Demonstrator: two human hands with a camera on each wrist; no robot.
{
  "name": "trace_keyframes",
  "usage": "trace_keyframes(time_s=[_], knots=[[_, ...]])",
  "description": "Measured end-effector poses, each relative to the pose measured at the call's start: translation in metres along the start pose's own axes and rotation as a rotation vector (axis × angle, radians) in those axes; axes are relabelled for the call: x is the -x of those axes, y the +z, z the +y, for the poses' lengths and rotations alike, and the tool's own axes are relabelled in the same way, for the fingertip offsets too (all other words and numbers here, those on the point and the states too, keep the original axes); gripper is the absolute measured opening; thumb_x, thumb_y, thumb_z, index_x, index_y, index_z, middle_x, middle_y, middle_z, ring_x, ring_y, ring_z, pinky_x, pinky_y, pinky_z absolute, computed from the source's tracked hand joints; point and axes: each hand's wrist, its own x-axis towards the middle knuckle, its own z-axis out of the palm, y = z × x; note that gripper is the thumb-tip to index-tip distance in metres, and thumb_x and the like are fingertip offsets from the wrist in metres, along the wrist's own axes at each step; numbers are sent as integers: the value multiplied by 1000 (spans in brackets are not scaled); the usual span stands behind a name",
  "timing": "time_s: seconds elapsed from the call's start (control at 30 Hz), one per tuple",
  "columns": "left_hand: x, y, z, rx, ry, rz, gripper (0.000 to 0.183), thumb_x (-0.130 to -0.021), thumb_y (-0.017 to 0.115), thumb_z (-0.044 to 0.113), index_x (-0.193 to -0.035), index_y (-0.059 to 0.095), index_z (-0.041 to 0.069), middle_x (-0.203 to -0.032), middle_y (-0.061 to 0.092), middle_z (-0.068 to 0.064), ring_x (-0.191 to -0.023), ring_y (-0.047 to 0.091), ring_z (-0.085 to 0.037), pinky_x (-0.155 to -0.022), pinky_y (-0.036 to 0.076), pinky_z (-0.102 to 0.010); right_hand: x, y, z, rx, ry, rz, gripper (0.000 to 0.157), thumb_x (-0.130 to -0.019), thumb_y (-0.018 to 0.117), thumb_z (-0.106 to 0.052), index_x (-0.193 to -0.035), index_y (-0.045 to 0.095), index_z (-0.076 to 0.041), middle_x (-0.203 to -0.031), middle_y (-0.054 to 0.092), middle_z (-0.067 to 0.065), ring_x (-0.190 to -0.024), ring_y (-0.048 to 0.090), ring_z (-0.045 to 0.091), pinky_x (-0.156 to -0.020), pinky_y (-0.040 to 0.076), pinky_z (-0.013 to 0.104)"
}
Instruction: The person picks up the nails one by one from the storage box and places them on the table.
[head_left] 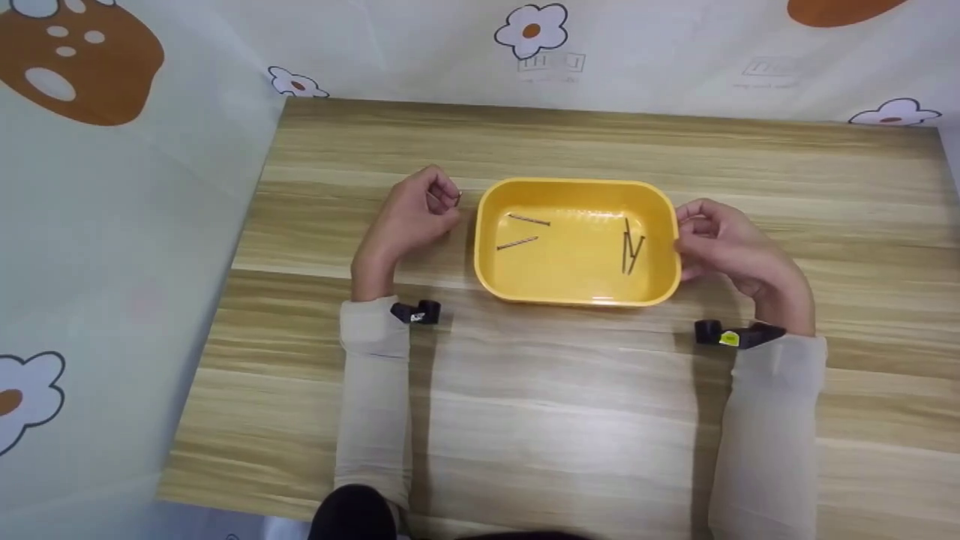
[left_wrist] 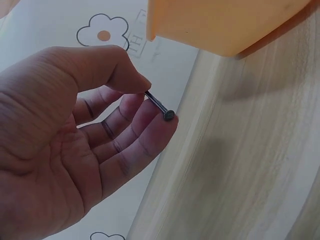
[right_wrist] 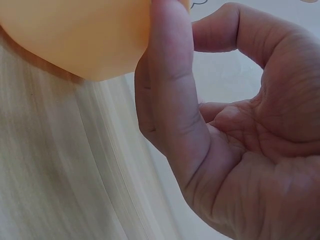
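Note:
A yellow plastic box, shallow and with rounded corners, sits on the wooden table. Two nails lie apart in its left half, and three more nails lie close together near its right end. My left hand, left of the box, pinches a single nail between thumb and fingertips, its flat head sticking out. At the box's right end, my right hand holds the rim with curled fingers. In the right wrist view, a fingertip overlaps the box wall.
The wooden table meets a pale wall covering with printed flowers at the back and left. Small black cameras are strapped at both wrists. A dark rounded shape shows at the table's front edge.

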Motion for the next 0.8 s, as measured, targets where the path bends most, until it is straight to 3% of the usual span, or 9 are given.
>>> trace_keyframes(time_s=[0.8], knots=[[1, 1, 1, -116, -17, -1, 22, -91, 69, 4, -113, 69, 5, -110, 70, -10, -102, 66, -23, -95, 58, -35, 0, 1, -1, 7, 9, 10, 28, -100, 60, 5, -125, 47, -1, -100, 65, 1, -85, 71, 14, -68, 68, 33]])
